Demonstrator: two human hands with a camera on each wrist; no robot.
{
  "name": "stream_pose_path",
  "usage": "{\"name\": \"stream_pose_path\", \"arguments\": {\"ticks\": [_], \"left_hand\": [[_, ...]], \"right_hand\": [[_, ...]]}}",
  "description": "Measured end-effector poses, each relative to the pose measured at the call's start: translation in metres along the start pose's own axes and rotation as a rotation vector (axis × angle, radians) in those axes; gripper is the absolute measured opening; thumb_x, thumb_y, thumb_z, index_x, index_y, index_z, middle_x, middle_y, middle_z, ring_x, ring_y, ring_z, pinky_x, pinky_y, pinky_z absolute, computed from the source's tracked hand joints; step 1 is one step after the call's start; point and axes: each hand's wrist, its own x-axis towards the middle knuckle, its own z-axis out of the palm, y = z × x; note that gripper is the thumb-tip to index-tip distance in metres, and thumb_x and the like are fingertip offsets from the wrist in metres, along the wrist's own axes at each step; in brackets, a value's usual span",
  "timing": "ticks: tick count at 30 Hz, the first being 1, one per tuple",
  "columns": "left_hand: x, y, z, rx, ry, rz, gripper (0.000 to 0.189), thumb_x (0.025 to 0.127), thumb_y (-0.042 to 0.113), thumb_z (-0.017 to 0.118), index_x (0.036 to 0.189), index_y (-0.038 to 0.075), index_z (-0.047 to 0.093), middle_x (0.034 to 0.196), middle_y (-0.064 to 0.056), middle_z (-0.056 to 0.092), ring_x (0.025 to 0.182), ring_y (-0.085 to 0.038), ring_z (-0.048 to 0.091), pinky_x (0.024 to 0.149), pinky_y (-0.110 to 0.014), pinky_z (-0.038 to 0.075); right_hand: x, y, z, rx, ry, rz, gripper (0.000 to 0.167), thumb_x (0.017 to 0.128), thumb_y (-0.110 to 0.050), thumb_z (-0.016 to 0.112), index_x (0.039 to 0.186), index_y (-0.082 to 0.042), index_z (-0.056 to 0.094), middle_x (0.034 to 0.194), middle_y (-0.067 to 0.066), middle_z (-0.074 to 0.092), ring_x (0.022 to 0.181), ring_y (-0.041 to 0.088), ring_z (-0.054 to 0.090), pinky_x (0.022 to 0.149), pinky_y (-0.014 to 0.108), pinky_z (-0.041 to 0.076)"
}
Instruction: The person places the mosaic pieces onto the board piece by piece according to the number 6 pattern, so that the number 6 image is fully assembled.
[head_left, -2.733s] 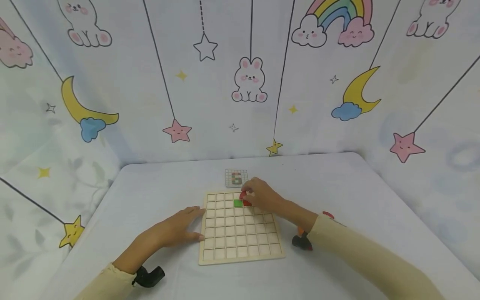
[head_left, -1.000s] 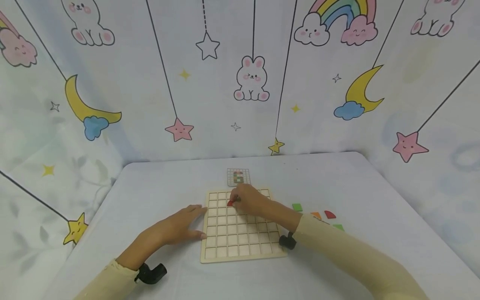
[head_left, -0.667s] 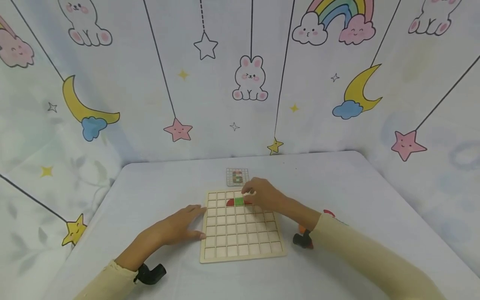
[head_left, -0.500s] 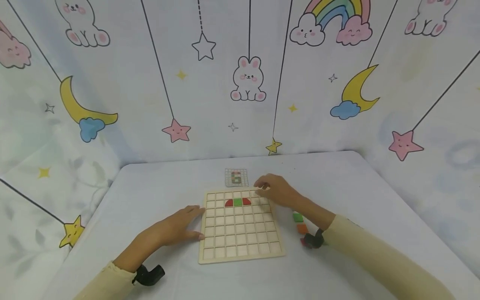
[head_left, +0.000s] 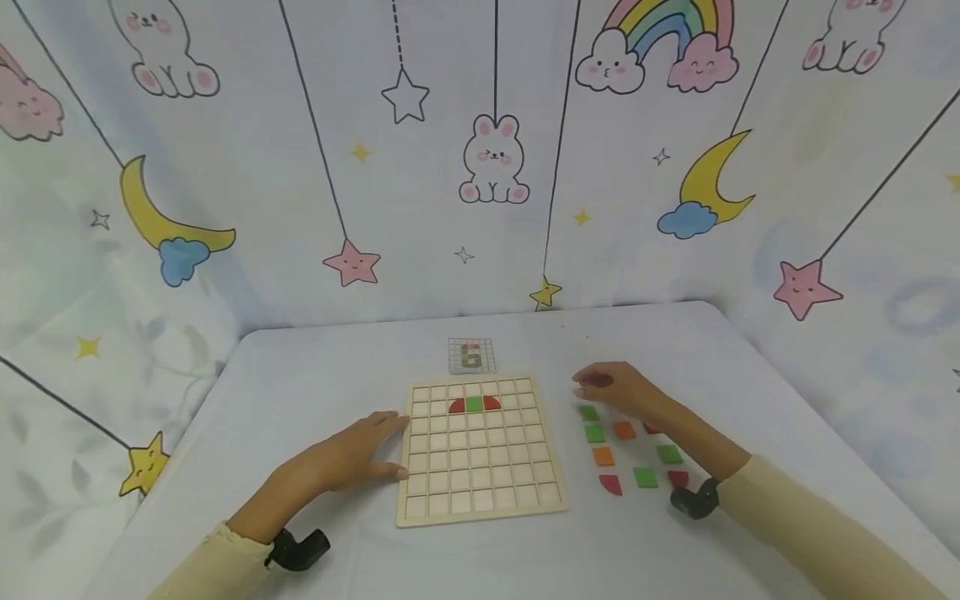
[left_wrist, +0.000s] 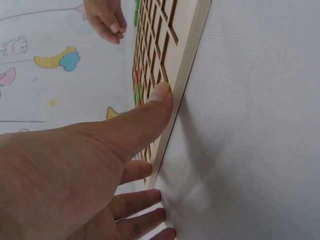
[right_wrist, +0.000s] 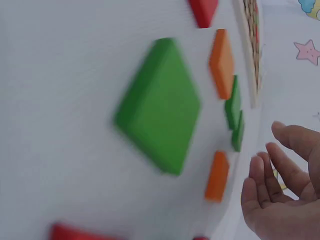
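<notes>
My left hand (head_left: 356, 454) rests at the left edge of a wooden grid board (head_left: 483, 520), its thumb and fingers extended against the rim; the left wrist view shows the thumb (left_wrist: 150, 107) on the edge. Near the board's far side, a green square tile (head_left: 475, 404) sits between two red quarter-circle tiles, the left one (head_left: 457, 406) and the right one (head_left: 492, 402). My right hand (head_left: 617, 387) hovers right of the board, above loose tiles. Its fingers are loosely bent with nothing between them. A green tile (head_left: 588, 413) lies just below that hand.
Several loose tiles lie right of the board, among them an orange square (head_left: 603, 456), a green square (head_left: 645, 477) and a red quarter-circle (head_left: 611, 484). A pattern card (head_left: 471, 356) showing a 6-like figure lies behind the board. Patterned cloth (head_left: 420, 183) hangs behind the white table.
The left red quarter-circle tile has been set beside the green one. My right hand has left the board and moved right over the loose tiles. The left hand stays put.
</notes>
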Motion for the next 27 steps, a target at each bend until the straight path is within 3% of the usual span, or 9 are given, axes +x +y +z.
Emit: {"name": "stream_pose_path", "arguments": {"ticks": [6,14,19,27], "left_hand": [[0.001,-0.001,0.000,-0.002,-0.001,0.008,0.086,0.095,0.047,0.077,0.160,0.002,0.041,0.163,-0.027,0.038,0.152,-0.047,0.036,0.123,-0.063,0.034],[0.000,-0.001,0.001,-0.022,-0.002,0.006,0.086,0.095,0.046,0.078,0.160,0.002,0.041,0.164,-0.027,0.037,0.153,-0.046,0.035,0.124,-0.063,0.033],[0.000,0.000,0.001,-0.015,0.001,0.008,0.086,0.095,0.045,0.078,0.160,0.002,0.042,0.164,-0.026,0.038,0.153,-0.045,0.036,0.124,-0.062,0.033],[0.000,0.002,0.000,-0.011,0.002,0.006,0.085,0.095,0.044,0.078,0.159,0.002,0.042,0.164,-0.027,0.038,0.153,-0.046,0.036,0.124,-0.062,0.033]], "right_hand": [[-0.013,0.013,0.000,0.005,-0.069,0.098,0.039,0.098,-0.027,0.075,0.133,-0.011,0.071,0.131,0.009,0.070,0.119,0.027,0.061,0.108,0.051,0.053],[-0.021,0.010,0.003,-0.059,-0.067,0.080,0.034,0.097,-0.020,0.076,0.129,-0.011,0.072,0.131,0.010,0.068,0.122,0.031,0.061,0.111,0.056,0.051],[-0.024,0.012,0.002,-0.081,-0.074,0.024,0.033,0.097,-0.021,0.077,0.128,-0.011,0.072,0.132,0.010,0.068,0.126,0.032,0.061,0.112,0.057,0.050],[-0.021,0.019,0.003,-0.107,-0.062,-0.013,0.029,0.097,-0.018,0.076,0.125,-0.012,0.073,0.127,0.006,0.069,0.122,0.029,0.062,0.111,0.055,0.052]]}}
